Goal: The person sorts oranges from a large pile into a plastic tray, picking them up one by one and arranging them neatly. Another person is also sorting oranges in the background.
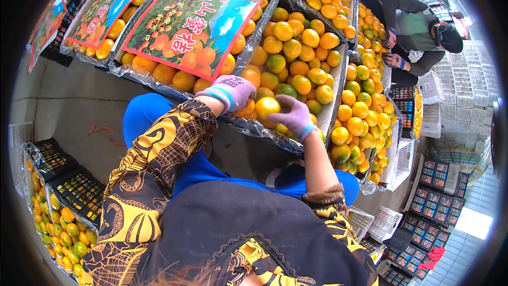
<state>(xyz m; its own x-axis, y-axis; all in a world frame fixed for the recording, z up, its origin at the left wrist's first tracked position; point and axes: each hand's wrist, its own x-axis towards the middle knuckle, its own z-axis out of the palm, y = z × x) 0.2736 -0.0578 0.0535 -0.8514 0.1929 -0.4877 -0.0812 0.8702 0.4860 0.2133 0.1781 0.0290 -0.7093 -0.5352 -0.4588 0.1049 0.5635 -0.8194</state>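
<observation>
My left hand [234,92], in a lilac knit glove with a blue cuff band, is curled over the near-left corner of an open crate lined with clear film [254,129]. Its fingertips are hidden, and mandarins lie just under it. To its right, my right hand [294,117], gloved alike, has thumb and fingertips on a bright orange-yellow mandarin [267,107] above the near edge of that crate. Orange and greenish mandarins [301,84] are heaped in the crate. Left of it, a printed cardboard sheet with a red border [198,20] covers most of another mandarin crate.
More heaped mandarins [357,117] stand in a crate at the right. A co-worker [412,28] with gloved hands on fruit is at the upper right. White plastic baskets [384,224] and stacked black trays [436,194] lie lower right. At lower left, black trays [79,190] rest on more mandarins.
</observation>
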